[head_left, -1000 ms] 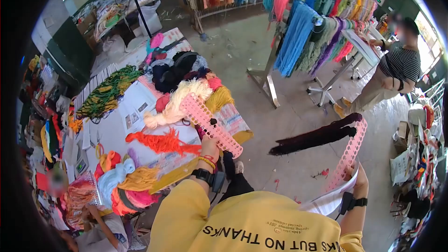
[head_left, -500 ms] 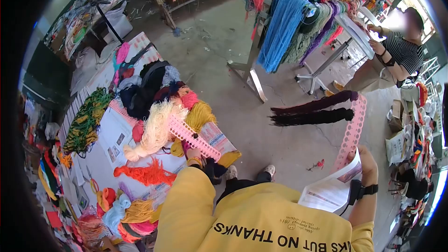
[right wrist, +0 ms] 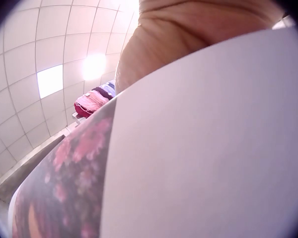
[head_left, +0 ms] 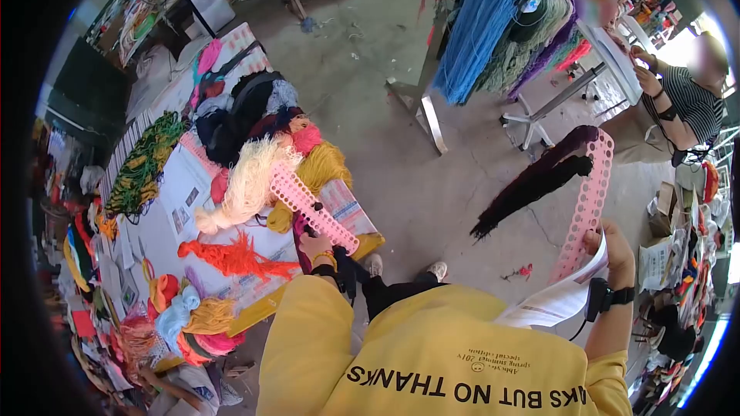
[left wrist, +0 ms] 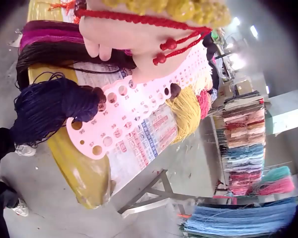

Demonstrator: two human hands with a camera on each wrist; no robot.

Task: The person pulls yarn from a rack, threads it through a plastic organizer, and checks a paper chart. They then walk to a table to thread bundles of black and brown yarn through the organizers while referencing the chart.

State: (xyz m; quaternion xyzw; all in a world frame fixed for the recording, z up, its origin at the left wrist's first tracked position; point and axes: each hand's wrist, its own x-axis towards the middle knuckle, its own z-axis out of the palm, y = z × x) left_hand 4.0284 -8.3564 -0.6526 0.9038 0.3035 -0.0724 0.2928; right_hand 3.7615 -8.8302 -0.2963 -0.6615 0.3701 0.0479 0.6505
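My left hand (head_left: pixel 314 246) grips a pink perforated card (head_left: pixel 312 208) over the table's near corner. In the left wrist view the hand (left wrist: pixel 139 42) lies over the card (left wrist: pixel 121 111), with a dark blue yarn bundle (left wrist: pixel 54 106) tied at its end. My right hand (head_left: pixel 617 250) holds a second pink card (head_left: pixel 590 192) together with a printed sheet (head_left: pixel 566 293). Dark purple and black yarn (head_left: pixel 532 185) hangs from the top of that card. In the right wrist view the sheet (right wrist: pixel 203 134) covers the fingers, and the palm (right wrist: pixel 188 34) shows above.
The table (head_left: pixel 239 300) bears cream yarn (head_left: pixel 254 181), orange yarn (head_left: pixel 231 254), mustard yarn (head_left: pixel 327 169) and green yarn (head_left: pixel 142 169). A rack with blue skeins (head_left: pixel 482 27) stands ahead. A person in a striped top (head_left: pixel 690 104) is at the right, near piled goods (head_left: pixel 671 262).
Between the earlier frames and now, the left card has moved slightly left and down. The dark yarn on the right card has swung from nearly level to slanting downward.
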